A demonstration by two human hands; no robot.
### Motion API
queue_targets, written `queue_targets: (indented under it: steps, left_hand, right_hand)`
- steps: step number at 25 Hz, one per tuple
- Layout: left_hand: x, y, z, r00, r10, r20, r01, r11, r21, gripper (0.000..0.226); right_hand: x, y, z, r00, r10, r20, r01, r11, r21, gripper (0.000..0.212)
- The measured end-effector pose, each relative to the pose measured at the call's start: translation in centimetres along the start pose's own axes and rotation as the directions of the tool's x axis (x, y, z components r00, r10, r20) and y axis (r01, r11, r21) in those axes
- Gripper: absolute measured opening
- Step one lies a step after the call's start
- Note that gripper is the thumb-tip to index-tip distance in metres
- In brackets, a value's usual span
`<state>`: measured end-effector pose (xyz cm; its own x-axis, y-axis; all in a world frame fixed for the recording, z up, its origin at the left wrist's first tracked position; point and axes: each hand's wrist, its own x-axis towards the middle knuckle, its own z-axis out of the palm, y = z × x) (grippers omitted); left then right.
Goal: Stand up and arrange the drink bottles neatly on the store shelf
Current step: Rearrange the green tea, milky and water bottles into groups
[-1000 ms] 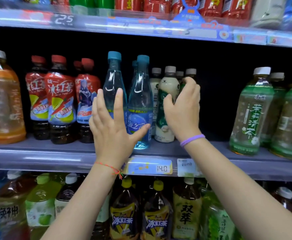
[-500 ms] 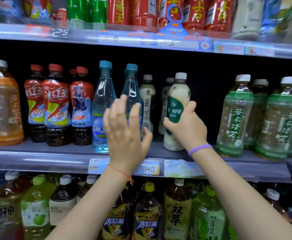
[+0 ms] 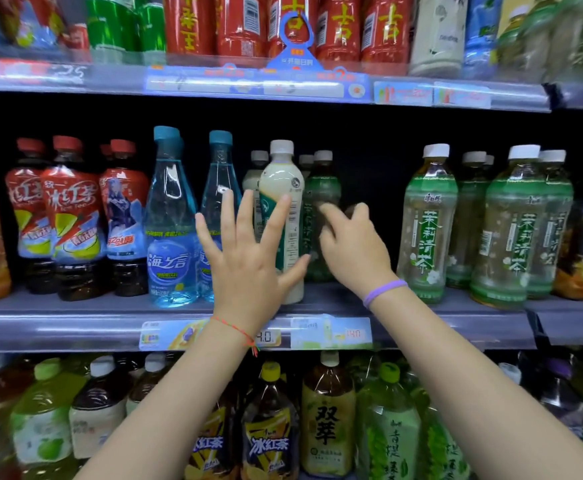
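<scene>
On the middle shelf stands a cream bottle with a green label, upright at the front. My left hand is spread flat in front of its lower half, fingers apart, holding nothing. Just right of it, set back, is a dark green bottle. My right hand reaches to that bottle's right side, its fingertips blurred against it; a grip is not clear. Two blue water bottles stand left of my left hand.
Red iced-tea bottles fill the left of the shelf. Green jasmine-tea bottles stand to the right, past a dark gap. Red cans line the shelf above, and large bottles the one below.
My right hand let go of the cream bottle and moved right to the green bottle behind it. My left hand slid right, from the blue bottles to in front of the cream bottle.
</scene>
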<state>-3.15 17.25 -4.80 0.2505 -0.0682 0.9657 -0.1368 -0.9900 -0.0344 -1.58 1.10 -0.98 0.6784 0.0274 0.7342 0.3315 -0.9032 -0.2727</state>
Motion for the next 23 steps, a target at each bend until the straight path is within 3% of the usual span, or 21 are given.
queue_targets:
  steps: [2,4,8,11,14,17,19,21,23]
  left_hand:
    - [-0.2,-0.2,0.3,1.0,-0.003,0.019,0.003,0.999,0.038,0.074]
    - [-0.4,-0.3,0.5,1.0,0.016,0.006,-0.016,0.999,0.039,0.062]
    - [-0.4,-0.4,0.9,0.999,0.041,-0.034,-0.04,0.999,0.01,0.045]
    - [-0.5,-0.3,1.0,0.997,0.055,-0.053,-0.053,0.998,0.029,0.043]
    - [-0.5,-0.2,1.0,0.997,0.062,-0.051,-0.06,0.997,0.041,0.043]
    - [-0.4,0.6,1.1,0.999,0.032,-0.029,-0.032,0.999,0.011,0.044]
    - [-0.1,1.6,1.0,1.0,0.03,0.003,-0.03,0.998,-0.058,0.047]
    - [0.3,2.3,0.8,0.997,0.056,0.052,-0.046,0.986,-0.162,0.051]
    - [0.7,2.6,0.2,0.987,0.054,0.154,0.006,0.932,-0.363,0.059]
  right_hand:
    - [0.7,-0.5,1.1,0.972,0.043,0.231,0.013,0.972,-0.236,0.055]
    - [1.6,-0.9,2.0,0.944,0.078,0.32,0.012,0.963,-0.269,0.063]
    - [1.7,-0.9,2.5,0.961,0.046,0.273,0.025,0.967,-0.252,0.055]
    - [0.8,-0.4,1.8,0.991,0.069,0.117,-0.001,0.865,-0.501,0.045]
    - [0.5,0.0,-0.6,0.978,0.144,0.15,-0.022,0.79,-0.613,0.048]
    - [-0.2,-0.4,-3.1,0.991,0.026,0.129,0.037,0.883,-0.468,0.033]
    - [-0.8,-1.0,-3.9,0.998,-0.038,0.056,0.046,0.987,-0.154,0.029]
    - [-1.3,-1.3,-3.9,0.993,0.025,0.112,-0.055,0.96,0.273,0.036]
    - [-1.5,-1.2,-3.6,0.97,0.085,0.228,-0.179,0.884,0.431,0.05]
